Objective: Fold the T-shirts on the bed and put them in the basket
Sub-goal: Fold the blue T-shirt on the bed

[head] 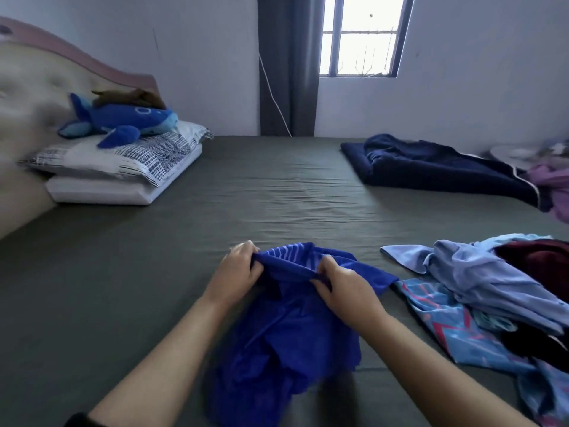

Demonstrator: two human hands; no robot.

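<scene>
Bed surface: the bed [154, 272] is covered by a dull olive-green sheet, drawn fairly flat with shallow creases running across its middle.
Blue T-shirt: a royal-blue T-shirt [286, 334] hangs bunched over the near part of the sheet, its upper edge lifted and its lower folds trailing toward the camera.
Left hand: the left hand [237, 272] grips the upper left edge of the shirt, fingers curled over the fabric.
Right hand: the right hand [345, 285] pinches the upper right edge, thumb and fingers closed on the cloth.
Clothing pile: a heap of garments [492, 291] lies on the sheet at right, just beside the shirt; a pale lavender-blue piece lies on top, a light-blue patterned piece beneath, dark red and black cloth at the frame edge.
Navy blanket: a dark navy blanket [431, 167], loosely folded, lies at the far right of the bed, with purple cloth [551, 186] next to it.
Pillows: two stacked pillows [123, 171] sit at the far left, the upper one in a blue-and-white print.
Plush toy: a blue whale plush [123, 121] rests on the pillows, a brown plush on its back.
Headboard: a padded beige headboard [27, 97] with a pink rim stands at left.
Room: pale walls, a dark curtain [286, 66] and a barred window [363, 35] admitting bright daylight.
</scene>
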